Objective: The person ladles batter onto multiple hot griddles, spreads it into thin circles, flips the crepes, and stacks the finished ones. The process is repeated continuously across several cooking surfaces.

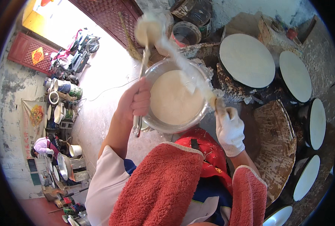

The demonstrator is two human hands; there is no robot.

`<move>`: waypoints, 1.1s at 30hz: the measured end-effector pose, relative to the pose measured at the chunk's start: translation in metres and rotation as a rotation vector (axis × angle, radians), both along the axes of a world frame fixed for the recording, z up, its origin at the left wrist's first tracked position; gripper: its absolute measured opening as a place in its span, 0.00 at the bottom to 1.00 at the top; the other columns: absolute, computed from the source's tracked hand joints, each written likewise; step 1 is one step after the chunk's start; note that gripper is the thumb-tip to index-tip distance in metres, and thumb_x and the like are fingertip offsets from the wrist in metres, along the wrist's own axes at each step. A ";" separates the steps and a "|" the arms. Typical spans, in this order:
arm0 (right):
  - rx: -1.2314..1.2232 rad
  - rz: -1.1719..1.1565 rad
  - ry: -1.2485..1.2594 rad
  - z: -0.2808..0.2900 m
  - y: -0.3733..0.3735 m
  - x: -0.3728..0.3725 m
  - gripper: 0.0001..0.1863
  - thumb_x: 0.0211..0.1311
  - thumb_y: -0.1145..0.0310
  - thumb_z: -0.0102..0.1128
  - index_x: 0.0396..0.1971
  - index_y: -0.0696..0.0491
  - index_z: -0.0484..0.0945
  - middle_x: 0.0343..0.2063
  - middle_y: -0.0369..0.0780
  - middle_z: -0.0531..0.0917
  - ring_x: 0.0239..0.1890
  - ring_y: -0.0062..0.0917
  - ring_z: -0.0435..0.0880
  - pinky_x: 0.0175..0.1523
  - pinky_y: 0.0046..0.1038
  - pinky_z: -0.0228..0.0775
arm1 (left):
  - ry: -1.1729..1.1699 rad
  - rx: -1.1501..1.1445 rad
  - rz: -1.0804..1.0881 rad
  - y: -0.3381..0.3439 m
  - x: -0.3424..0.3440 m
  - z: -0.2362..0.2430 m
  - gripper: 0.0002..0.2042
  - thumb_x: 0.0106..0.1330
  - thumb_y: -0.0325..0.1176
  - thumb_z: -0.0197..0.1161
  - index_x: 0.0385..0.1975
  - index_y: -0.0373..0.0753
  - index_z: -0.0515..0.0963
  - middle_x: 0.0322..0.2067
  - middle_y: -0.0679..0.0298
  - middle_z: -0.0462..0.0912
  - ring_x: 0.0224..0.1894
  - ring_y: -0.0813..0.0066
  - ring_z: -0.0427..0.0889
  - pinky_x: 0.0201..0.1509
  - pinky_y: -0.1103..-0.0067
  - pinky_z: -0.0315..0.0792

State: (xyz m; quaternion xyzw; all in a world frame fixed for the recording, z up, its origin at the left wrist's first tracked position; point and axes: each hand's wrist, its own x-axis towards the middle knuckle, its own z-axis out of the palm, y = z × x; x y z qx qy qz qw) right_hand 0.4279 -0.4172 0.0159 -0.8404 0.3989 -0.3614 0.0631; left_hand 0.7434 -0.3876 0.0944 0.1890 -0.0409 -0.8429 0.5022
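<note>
My bare left hand (135,100) is closed round the metal handle of a ladle (148,33), whose batter-filled bowl is raised beyond a large metal basin (160,130). Pale, creamy batter (175,100) fills much of that basin. On the right, my white-gloved right hand (229,130) grips the brown end of a long batter-coated stick (192,73). This stick slants over the basin toward the ladle; its far end is blurred, so I cannot tell its shape or whether it touches the ladle. A white flap hangs near its middle, above the batter.
Several round griddles with pale surfaces curve along the right, the largest (246,60) nearest the basin. A worn brown board (275,150) stands before them. Buckets (186,34) sit behind the basin. Far left, another person (47,146) bends beside pots; a motorbike (77,56) stands by the doorway.
</note>
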 end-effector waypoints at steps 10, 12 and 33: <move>0.148 -0.369 -0.168 -0.059 0.122 -0.183 0.20 0.51 0.81 0.63 0.48 0.60 0.77 0.31 0.47 0.80 0.25 0.37 0.79 0.29 0.29 0.74 | -1.368 0.059 -0.321 0.045 -0.084 -0.038 0.19 0.72 0.48 0.49 0.21 0.45 0.60 0.11 0.75 0.53 0.09 0.86 0.51 0.09 0.83 0.47; 0.238 -0.584 -0.238 -0.061 0.152 -0.204 0.17 0.51 0.83 0.63 0.44 0.62 0.77 0.33 0.49 0.81 0.27 0.36 0.79 0.31 0.31 0.73 | -1.041 0.151 -0.480 0.036 -0.125 -0.041 0.19 0.72 0.48 0.49 0.20 0.46 0.60 0.11 0.76 0.52 0.09 0.87 0.50 0.09 0.84 0.45; 0.086 -2.626 -0.963 -0.179 0.489 -0.380 0.16 0.65 0.56 0.53 0.39 0.54 0.78 0.32 0.51 0.83 0.39 0.45 0.82 0.44 0.40 0.71 | -0.097 0.624 -1.815 0.037 -0.629 -0.081 0.17 0.77 0.44 0.35 0.25 0.44 0.58 0.09 0.76 0.51 0.06 0.88 0.49 0.07 0.87 0.47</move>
